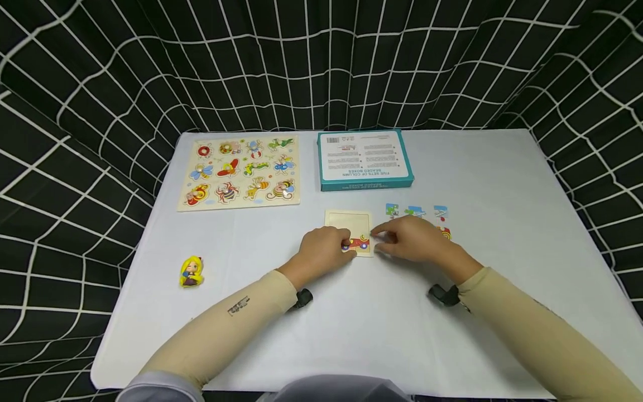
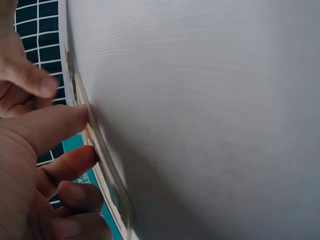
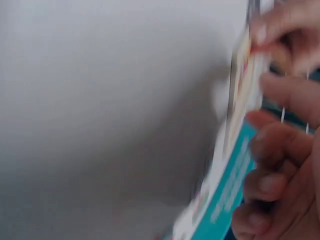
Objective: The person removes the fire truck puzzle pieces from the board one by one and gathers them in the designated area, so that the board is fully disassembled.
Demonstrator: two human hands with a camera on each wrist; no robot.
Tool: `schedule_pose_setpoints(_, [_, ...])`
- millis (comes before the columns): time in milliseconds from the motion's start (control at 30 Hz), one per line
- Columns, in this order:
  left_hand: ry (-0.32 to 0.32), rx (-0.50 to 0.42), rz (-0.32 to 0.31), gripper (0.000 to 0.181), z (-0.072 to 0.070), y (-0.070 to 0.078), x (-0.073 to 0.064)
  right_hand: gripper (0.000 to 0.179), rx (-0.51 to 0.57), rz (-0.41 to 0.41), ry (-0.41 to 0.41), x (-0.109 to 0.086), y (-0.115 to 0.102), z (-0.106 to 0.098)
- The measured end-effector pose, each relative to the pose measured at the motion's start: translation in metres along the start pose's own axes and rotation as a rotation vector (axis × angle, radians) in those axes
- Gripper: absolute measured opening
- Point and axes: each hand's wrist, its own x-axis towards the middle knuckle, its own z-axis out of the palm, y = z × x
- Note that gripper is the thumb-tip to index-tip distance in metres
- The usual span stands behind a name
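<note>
A small wooden puzzle board [image 1: 349,220] with a raised rim lies on the white table. Its lower part shows a red car picture [image 1: 359,243], partly covered by fingers. My left hand [image 1: 326,245] grips the board's near left part, thumb at the near rim and index finger curled over the picture; in the left wrist view the thumb [image 2: 65,122] meets the rim. At the board's right edge, my right hand [image 1: 414,240] has thumb and index finger apart, with nothing showing between them. Loose puzzle pieces [image 1: 441,211] lie just beyond the right hand, some partly hidden by it.
Behind the board lies a teal and white box [image 1: 366,159]. A wooden peg puzzle with insect pictures [image 1: 238,173] sits at the back left. Toward the left edge is a yellow-haired doll figure [image 1: 191,272]. Black netted cloth [image 1: 321,67] surrounds the table.
</note>
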Motion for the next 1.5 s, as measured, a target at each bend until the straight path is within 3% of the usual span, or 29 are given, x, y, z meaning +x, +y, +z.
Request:
schedule_pose_setpoints(67, [0.004, 0.007, 0.001, 0.030, 0.000, 0.000, 0.001, 0.029, -0.030, -0.013, -0.023, 0.002, -0.012, 0.006])
schedule_pose_setpoints(200, [0.001, 0.010, 0.003, 0.030, 0.000, 0.001, 0.002, 0.024, -0.041, 0.007, 0.006, 0.004, -0.024, 0.015])
schedule_pose_setpoints(767, [-0.008, -0.039, -0.019, 0.029, -0.001, 0.000, 0.000, 0.027, 0.092, 0.097, 0.057, 0.011, -0.031, 0.021])
schedule_pose_setpoints(933, [-0.008, -0.048, -0.014, 0.029, -0.001, -0.002, -0.001, 0.017, 0.069, 0.098, 0.094, 0.004, -0.027, 0.015])
schedule_pose_setpoints(1100, [-0.005, -0.044, -0.029, 0.026, -0.002, -0.005, -0.002, 0.029, 0.072, 0.105, 0.093, -0.004, -0.021, 0.013])
schedule_pose_setpoints(1300, [-0.010, -0.047, -0.031, 0.025, -0.001, -0.006, -0.002, 0.036, -0.004, 0.048, 0.072, 0.006, -0.026, 0.020])
schedule_pose_setpoints(1500, [-0.006, -0.054, -0.013, 0.028, 0.002, -0.004, -0.001, 0.022, -0.072, 0.062, 0.077, 0.013, -0.029, 0.021])
